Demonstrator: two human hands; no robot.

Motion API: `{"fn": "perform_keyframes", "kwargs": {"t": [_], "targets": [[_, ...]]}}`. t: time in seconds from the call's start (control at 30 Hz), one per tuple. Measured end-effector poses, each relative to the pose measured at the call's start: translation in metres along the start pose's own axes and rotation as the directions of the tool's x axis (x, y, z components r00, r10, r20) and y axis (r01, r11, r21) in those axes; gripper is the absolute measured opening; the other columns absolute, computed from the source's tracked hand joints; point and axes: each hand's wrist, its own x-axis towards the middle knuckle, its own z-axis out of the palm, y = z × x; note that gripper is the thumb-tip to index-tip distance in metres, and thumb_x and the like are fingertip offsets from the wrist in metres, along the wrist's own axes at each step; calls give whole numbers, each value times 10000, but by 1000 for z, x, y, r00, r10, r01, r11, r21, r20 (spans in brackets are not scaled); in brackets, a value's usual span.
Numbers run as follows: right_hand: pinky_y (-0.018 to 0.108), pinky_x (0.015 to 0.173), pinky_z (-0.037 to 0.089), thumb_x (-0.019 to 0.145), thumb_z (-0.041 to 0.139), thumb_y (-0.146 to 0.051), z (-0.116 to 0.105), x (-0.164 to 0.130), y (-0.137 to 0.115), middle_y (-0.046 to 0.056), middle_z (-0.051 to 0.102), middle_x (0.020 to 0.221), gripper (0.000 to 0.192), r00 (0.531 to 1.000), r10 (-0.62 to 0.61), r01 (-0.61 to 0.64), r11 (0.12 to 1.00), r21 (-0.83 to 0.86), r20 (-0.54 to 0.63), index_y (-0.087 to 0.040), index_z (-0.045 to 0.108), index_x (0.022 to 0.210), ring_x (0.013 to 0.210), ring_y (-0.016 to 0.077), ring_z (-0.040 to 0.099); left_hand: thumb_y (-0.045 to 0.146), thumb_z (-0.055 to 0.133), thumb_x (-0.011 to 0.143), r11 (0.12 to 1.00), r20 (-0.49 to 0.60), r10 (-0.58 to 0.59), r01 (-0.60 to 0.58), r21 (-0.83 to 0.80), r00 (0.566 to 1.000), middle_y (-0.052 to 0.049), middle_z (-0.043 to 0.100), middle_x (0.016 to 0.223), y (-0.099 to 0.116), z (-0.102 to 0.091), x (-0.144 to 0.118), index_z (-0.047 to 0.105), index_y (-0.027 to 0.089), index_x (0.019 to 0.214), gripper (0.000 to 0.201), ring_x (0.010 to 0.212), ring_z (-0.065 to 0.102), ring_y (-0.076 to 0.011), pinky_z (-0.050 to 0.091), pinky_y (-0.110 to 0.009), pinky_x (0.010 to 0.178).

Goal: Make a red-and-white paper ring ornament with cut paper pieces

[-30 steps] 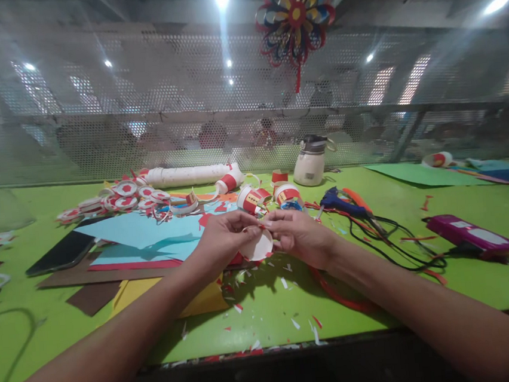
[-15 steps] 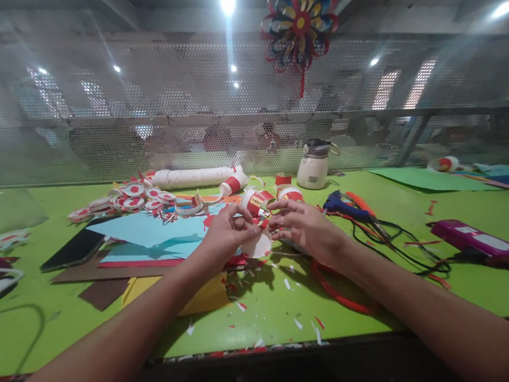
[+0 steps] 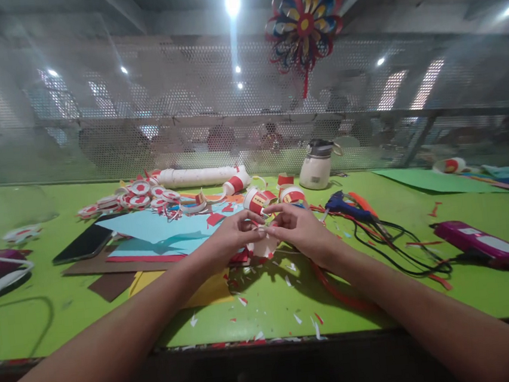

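Scraps of white and red paper (image 3: 293, 316) litter the green table (image 3: 472, 296) nearest the front edge, between the two forearms. Just beyond them the left hand (image 3: 234, 236) and the right hand (image 3: 301, 230) meet fingertip to fingertip above the table, both pinched narrowly on a small white and red paper disc (image 3: 263, 247), which hangs below the fingers and is partly hidden by them. Under the left wrist lies a yellow sheet (image 3: 205, 292), with brown card (image 3: 110, 284) beside it. A red loop of cord (image 3: 336, 291) curls on the table beneath the right forearm. Farther back, a light blue sheet (image 3: 159, 230) rests over red and brown paper, with a dark phone (image 3: 84, 243) touching its left side. Right of the hands a blue glue gun (image 3: 341, 202) and an orange tool (image 3: 364, 203) lie among black cables (image 3: 403, 242), and a pink case (image 3: 482, 241) sits well apart toward the right. Behind the hands stand small red and white paper cups (image 3: 255, 200), near a pile of round red and white pieces (image 3: 133, 198) and a long white roll (image 3: 199, 176). A cream jar (image 3: 317, 165) stands near the mesh screen (image 3: 138, 106), where a paper pinwheel (image 3: 304, 24) hangs above.
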Motion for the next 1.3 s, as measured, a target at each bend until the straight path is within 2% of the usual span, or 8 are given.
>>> {"fn": "perform_keyframes", "kwargs": {"t": [0.13, 0.37, 0.57, 0.7, 0.93, 1.1, 1.2, 1.3], "targets": [[272, 585, 454, 712, 647, -201, 1, -1, 0, -22, 563, 655, 295, 995, 86, -76, 985, 157, -56, -175, 560, 993, 586, 110, 542, 249, 706, 638, 1000, -122, 9, -5, 28, 992, -2, 586, 681, -1, -2, 2, 559, 139, 825, 261, 604, 547, -113, 392, -234, 556], [322, 649, 513, 645, 708, -176, 4, 0, 5, 25, 621, 734, 281, 973, 224, -226, 894, 388, 50, -159, 561, 884, 658, 142, 611, 250, 689, 619, 1000, -239, -13, 19, 23, 971, -33, 627, 696, 0, -3, 4, 596, 145, 751, 193, 643, 575, -146, 427, -269, 602], [324, 676, 511, 633, 734, -181, 5, 0, 6, 23, 632, 719, 257, 965, 257, -261, 901, 347, 58, -160, 561, 822, 632, 127, 612, 222, 692, 610, 993, -184, -95, 81, -80, 978, -38, 613, 661, 11, 2, -3, 594, 135, 736, 182, 583, 569, -135, 432, -265, 576], [339, 685, 524, 611, 768, -204, 5, 0, 7, 34, 644, 776, 283, 969, 241, -244, 883, 400, 59, -166, 562, 801, 671, 144, 626, 246, 680, 627, 994, -170, -85, 72, -84, 982, -31, 607, 684, 17, 5, -7, 587, 137, 784, 213, 589, 569, -136, 437, -273, 588], [354, 699, 537, 605, 771, -172, 6, -1, 5, 38, 640, 744, 294, 967, 243, -250, 837, 486, 78, -154, 574, 823, 692, 161, 630, 223, 641, 662, 982, -288, 89, -35, 187, 953, 7, 581, 698, 14, 13, -7, 557, 144, 803, 182, 613, 521, -110, 389, -232, 574], [346, 709, 526, 607, 768, -184, 9, -3, 4, 45, 642, 781, 306, 963, 252, -265, 827, 495, 96, -160, 578, 846, 691, 156, 630, 230, 594, 700, 975, -305, 81, -12, 220, 949, 21, 544, 611, 11, 15, -6, 551, 149, 757, 108, 541, 477, -97, 366, -228, 529], [349, 710, 516, 611, 771, -211, 7, -3, 4, 44, 633, 780, 319, 964, 249, -266, 851, 453, 99, -171, 582, 864, 684, 155, 620, 235, 603, 692, 983, -290, 72, -18, 183, 954, 26, 546, 604, 12, 15, -6, 550, 155, 764, 120, 529, 479, -96, 362, -223, 517], [356, 702, 501, 647, 753, -254, 5, -2, 4, 40, 623, 757, 329, 978, 203, -208, 933, 292, 49, -169, 582, 915, 685, 156, 602, 248, 609, 693, 988, -272, 45, -3, 152, 961, 39, 532, 595, 14, 15, -7, 545, 156, 775, 139, 508, 470, -90, 351, -213, 490]]}}
